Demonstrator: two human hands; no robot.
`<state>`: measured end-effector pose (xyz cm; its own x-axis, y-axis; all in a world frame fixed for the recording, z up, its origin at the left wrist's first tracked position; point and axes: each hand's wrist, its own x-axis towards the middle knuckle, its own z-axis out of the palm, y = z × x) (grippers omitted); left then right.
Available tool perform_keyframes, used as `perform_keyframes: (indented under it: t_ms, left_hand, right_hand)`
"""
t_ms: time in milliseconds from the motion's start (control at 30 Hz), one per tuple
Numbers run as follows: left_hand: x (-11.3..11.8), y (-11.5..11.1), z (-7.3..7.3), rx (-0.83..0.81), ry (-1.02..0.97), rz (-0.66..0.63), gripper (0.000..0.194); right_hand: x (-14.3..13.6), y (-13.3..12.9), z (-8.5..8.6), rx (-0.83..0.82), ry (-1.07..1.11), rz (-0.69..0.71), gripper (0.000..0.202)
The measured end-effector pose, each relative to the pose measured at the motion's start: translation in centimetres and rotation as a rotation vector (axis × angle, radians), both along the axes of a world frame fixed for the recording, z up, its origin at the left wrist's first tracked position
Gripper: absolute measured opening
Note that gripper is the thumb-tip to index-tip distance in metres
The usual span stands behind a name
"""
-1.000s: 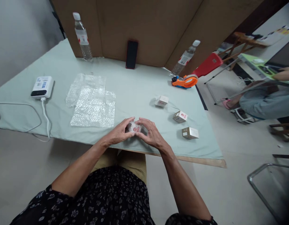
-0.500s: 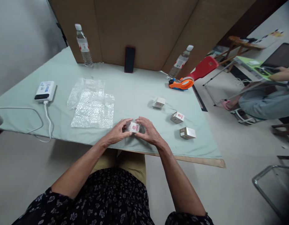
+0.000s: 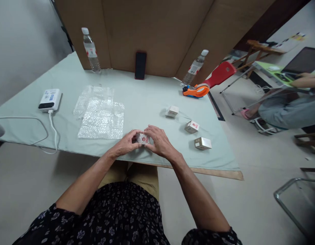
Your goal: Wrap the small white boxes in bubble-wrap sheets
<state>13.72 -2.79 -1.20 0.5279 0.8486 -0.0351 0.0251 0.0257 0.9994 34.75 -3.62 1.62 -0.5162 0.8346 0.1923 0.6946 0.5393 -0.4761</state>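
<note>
Near the front edge of the table, a small white box (image 3: pixel 143 139) with a red print sits between my two hands; its surface looks like clear bubble wrap covers it. My left hand (image 3: pixel 128 142) grips its left side, thumb in front and fingers behind. On the other side my right hand (image 3: pixel 158 140) curves round the box's right end, with the thumb low in front and the fingers at the back. To the left lie sheets of bubble wrap (image 3: pixel 102 119). Three similar small boxes stand to the right: one far (image 3: pixel 172 111), one middle (image 3: pixel 192 126), one near (image 3: pixel 202 143).
An orange tape dispenser (image 3: pixel 197 91) with a red handle lies at the back right. Two water bottles (image 3: pixel 91 52) and a phone (image 3: pixel 140 65) stand against a cardboard panel (image 3: pixel 157 34). A white power bank (image 3: pixel 50 99) with a cable is at left. Another person sits at right.
The wrapped box has shifted slightly left within my hands, and my right hand has moved a little up and over it. The view has turned slightly.
</note>
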Motion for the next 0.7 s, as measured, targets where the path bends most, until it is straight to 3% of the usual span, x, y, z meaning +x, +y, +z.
perform_keyframes:
  t_ms: [67,167,333,500,700]
  left_hand:
    - [0.1,-0.1,-0.1,-0.031,-0.022,0.018,0.057]
    - [0.2,-0.4,0.0,-0.084,-0.047,0.038,0.056]
    - [0.5,1.0,2.0,-0.113,-0.071,0.056,0.056]
    - [2.7,6.4,3.9,-0.038,-0.062,0.081,0.058]
    - [7.0,13.9,2.2,-0.057,-0.05,0.129,0.053]
  right_hand:
    - [0.4,-0.4,-0.2,-0.043,0.067,-0.039,0.062]
    - [1.8,-1.6,-1.3,-0.021,0.219,-0.223,0.076]
    - [4.6,-3.7,-3.8,0.109,0.222,-0.44,0.049]
    - [5.8,-4.2,-5.3,0.138,0.174,-0.54,0.033]
    - [5.7,-4.4,-6.0,0.151,0.127,-0.555,0.028]
